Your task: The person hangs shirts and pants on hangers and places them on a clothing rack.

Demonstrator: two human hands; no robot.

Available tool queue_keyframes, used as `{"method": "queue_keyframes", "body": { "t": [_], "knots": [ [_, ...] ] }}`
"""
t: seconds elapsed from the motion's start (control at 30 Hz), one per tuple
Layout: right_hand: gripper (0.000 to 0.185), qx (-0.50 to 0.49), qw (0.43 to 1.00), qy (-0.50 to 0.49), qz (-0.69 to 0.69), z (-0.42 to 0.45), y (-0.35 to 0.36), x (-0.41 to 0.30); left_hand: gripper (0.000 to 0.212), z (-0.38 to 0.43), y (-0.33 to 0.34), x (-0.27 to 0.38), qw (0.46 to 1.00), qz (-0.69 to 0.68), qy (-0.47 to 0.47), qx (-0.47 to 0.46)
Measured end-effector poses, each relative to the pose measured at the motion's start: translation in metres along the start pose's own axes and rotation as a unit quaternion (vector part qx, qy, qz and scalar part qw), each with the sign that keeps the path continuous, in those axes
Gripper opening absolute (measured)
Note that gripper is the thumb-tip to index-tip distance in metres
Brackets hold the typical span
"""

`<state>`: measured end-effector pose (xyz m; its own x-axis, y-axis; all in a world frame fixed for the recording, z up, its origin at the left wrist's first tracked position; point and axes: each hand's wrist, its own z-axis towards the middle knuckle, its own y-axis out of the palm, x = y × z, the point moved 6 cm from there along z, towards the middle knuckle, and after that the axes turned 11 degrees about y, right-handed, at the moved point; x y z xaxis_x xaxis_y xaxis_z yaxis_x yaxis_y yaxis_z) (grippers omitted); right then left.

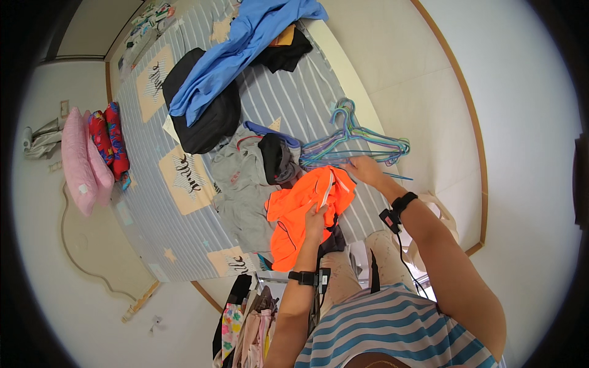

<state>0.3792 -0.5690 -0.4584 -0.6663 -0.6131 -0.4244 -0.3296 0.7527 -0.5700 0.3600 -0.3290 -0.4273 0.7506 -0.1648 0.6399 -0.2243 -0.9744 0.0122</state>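
My left hand point(316, 221) grips a bright orange garment point(294, 230) with white and dark piping, near its middle. My right hand point(363, 169) is at the lower edge of a pile of blue, green and purple clothes hangers point(349, 142) on the bed; its fingertips are partly hidden, and whether they hold a hanger or cloth cannot be told. Grey garments point(244, 161) lie left of the orange one, with a black piece point(270, 158) and a blue one point(271, 131) on and beside them. Dark cloth point(333, 241) shows beneath the orange garment.
A striped bedsheet point(294, 96) covers the bed. Farther up lie a black bag or cushion point(211, 119), a long blue garment point(230, 55) and black cloth point(290, 53). Pink pillows point(78, 161) and red floral bundles point(115, 138) are at the left. Clothes hang point(251, 326) below the bed's edge.
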Motion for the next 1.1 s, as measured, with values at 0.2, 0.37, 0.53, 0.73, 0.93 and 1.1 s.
{"method": "queue_keyframes", "body": {
  "t": [0.2,0.37,0.53,0.73,0.93,1.1],
  "knots": [
    [0.042,0.076,0.986,-0.029,0.144,-0.052,0.006,-0.013,0.020,-0.023,-0.024,0.012,1.000,0.018,0.009,0.013],
    [0.037,0.080,0.991,0.019,0.109,-0.096,-0.006,-0.008,0.016,-0.050,-0.041,0.031,0.999,-0.004,0.053,-0.005],
    [0.030,0.139,0.946,-0.094,0.276,-0.162,-0.026,-0.019,0.020,-0.074,-0.084,0.054,0.969,0.161,0.189,0.007],
    [0.028,0.031,0.945,-0.121,0.304,-0.236,-0.047,-0.047,0.020,-0.136,-0.120,0.117,0.814,0.370,0.433,0.112],
    [0.024,-0.064,0.949,-0.145,0.271,-0.281,-0.045,-0.084,0.020,-0.210,-0.144,0.169,0.759,0.393,0.490,0.171],
    [0.023,-0.069,0.942,-0.236,0.226,-0.302,-0.037,-0.142,0.021,-0.259,-0.154,0.192,0.718,0.460,0.477,0.214]
  ]
}}
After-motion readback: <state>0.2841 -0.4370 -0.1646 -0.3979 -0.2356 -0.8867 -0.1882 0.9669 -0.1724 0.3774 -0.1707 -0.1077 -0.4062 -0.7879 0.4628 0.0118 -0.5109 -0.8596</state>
